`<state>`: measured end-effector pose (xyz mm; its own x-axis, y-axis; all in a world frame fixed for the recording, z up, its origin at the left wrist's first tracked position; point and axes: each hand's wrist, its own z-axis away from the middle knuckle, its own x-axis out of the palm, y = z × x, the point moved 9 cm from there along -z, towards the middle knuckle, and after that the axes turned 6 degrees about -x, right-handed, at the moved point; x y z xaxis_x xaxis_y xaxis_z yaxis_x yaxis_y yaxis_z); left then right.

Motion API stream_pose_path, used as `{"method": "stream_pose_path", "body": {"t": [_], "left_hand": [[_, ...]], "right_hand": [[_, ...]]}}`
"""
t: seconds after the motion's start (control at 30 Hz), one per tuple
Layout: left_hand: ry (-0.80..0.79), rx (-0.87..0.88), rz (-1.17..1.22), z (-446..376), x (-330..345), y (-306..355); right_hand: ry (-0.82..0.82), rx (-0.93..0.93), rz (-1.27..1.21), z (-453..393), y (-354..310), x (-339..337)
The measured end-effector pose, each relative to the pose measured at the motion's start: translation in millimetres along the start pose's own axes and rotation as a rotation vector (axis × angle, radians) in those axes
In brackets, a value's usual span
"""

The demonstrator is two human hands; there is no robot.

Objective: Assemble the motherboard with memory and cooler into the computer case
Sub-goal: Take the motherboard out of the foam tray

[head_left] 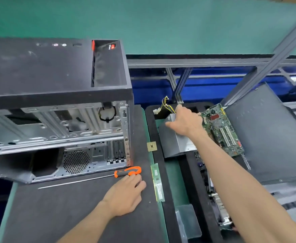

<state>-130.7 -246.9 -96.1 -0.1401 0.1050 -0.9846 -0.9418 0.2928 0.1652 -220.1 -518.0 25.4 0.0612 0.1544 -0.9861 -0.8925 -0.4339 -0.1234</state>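
A dark foam-covered surface (70,213) was seen carrying a large black computer case with a bare metal interior (56,106), laid with its open side toward the camera at the left. To the right, a dark grey flat case panel (270,137) was leaned beside a black foam tray (192,172). In that tray a silver metal power supply box (175,142) was set, with a bundle of yellow and black wires (166,106) at its far end. A green motherboard with white slots (222,132) was propped between the box and the panel.

The right hand (185,120) was stretched forward on a straight arm, its fingers curled over the top of the power supply box. The left hand (126,193) was rested palm down on the surface, its fingers curled loosely on the orange-and-grey handle of a long-shafted screwdriver (128,171).

A green memory stick (157,183) was laid along the surface's right edge, with a small square gold-coloured processor chip (151,146) beyond it.
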Motion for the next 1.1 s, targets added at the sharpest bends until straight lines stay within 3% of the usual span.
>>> {"method": "stream_pose_path", "body": {"t": [0.37,0.73,0.9,1.1], "left_hand": [[0.014,0.035,-0.029,-3.1,0.0,1.2],[0.009,0.019,-0.004,-2.6,-0.9,-1.1],[0.011,0.015,-0.008,-1.0,-1.8,-0.1],[0.039,0.021,-0.035,-2.9,-6.4,2.2]], "right_hand": [[-0.092,0.042,0.026,-8.5,3.2,62.8],[-0.073,0.036,0.059,-23.5,-5.3,90.2],[-0.054,0.090,-0.065,-13.1,-4.8,94.5],[0.280,0.096,-0.083,50.5,11.2,59.0]]}}
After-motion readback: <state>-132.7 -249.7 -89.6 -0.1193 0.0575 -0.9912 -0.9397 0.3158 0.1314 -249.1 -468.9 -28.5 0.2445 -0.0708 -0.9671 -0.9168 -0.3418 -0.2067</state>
